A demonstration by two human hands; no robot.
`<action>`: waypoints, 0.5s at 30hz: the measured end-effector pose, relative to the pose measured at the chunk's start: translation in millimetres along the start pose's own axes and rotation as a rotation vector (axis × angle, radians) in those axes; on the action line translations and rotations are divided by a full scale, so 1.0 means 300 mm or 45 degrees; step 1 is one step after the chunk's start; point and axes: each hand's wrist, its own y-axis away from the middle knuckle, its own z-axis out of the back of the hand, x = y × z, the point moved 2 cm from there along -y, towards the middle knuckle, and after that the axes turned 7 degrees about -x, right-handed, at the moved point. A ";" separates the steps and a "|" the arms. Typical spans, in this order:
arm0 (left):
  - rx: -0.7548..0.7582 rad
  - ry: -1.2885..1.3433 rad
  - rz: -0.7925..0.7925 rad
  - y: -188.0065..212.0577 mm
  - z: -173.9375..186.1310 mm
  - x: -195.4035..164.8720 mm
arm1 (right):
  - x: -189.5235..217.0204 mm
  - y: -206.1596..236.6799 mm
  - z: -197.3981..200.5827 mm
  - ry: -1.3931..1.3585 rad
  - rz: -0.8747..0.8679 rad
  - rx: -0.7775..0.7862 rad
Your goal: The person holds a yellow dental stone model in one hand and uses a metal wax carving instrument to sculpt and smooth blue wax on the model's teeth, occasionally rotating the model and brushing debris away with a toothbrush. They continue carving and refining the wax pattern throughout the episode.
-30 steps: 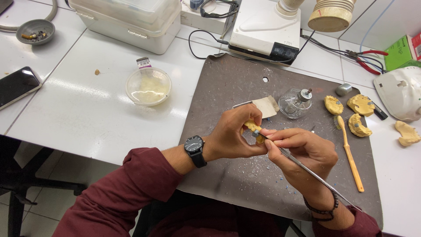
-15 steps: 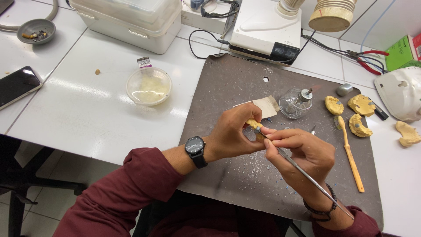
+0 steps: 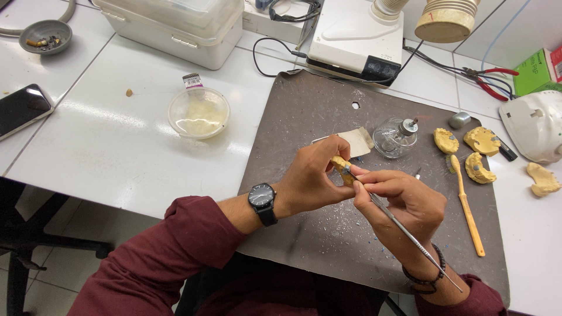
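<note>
1. The mat's (image 3: pixel 328 234) near-left corner lies bare, open to a hand.
2. Near its far edge, a glass burner (image 3: pixel 396 138) blocks passage.
3. Plaster casts (image 3: pixel 468 149) and a toothbrush (image 3: pixel 466 206) crowd its right edge.

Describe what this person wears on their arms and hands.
Both arms are in dark red long sleeves, pushed up a little. The left wrist carries a black round-faced watch on a black strap; the right wrist has a dark beaded bracelet. Both hands are bare, without gloves.

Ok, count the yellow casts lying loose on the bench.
4: three on the mat by the toothbrush, at; one off it. Others may be hidden.
</note>
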 end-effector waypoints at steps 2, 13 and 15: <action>-0.005 -0.001 0.014 0.003 0.001 -0.005 | 0.000 0.000 -0.002 -0.039 0.017 -0.020; 0.019 0.118 0.290 -0.017 0.005 -0.044 | -0.042 0.012 0.019 -0.030 -0.141 -0.154; 0.021 0.128 0.332 -0.017 0.005 -0.044 | -0.050 0.010 0.018 -0.013 -0.144 -0.131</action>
